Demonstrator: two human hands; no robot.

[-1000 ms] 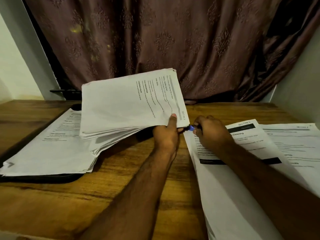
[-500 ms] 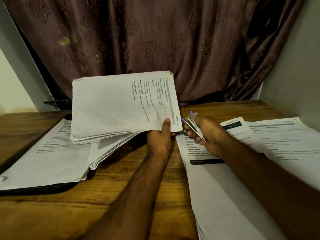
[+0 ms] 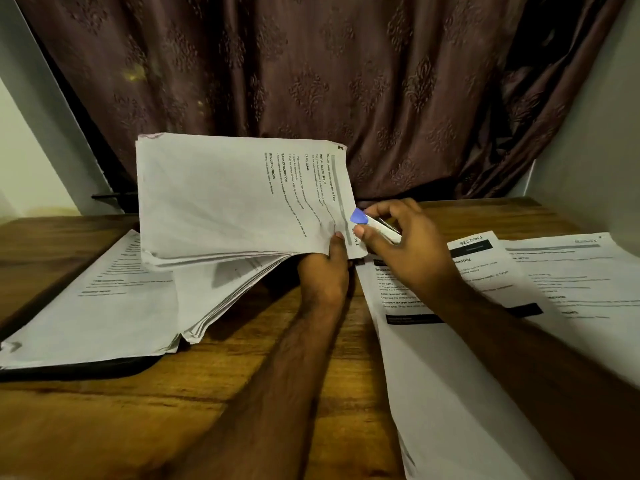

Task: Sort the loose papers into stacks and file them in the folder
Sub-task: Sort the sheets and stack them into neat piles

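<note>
Head view: left hand [image 3: 323, 271] grips paper sheaf [image 3: 235, 202]; right hand [image 3: 401, 237] pinches stapler [image 3: 375, 225].

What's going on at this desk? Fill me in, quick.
A person is sorting printed papers at a wooden table. The left hand holds a thick sheaf of pages raised off the table by its corner. The right hand pinches a small white stapler with a blue tip at that corner. One pile lies on a dark folder at the left; more sheets lie at the right.
</note>
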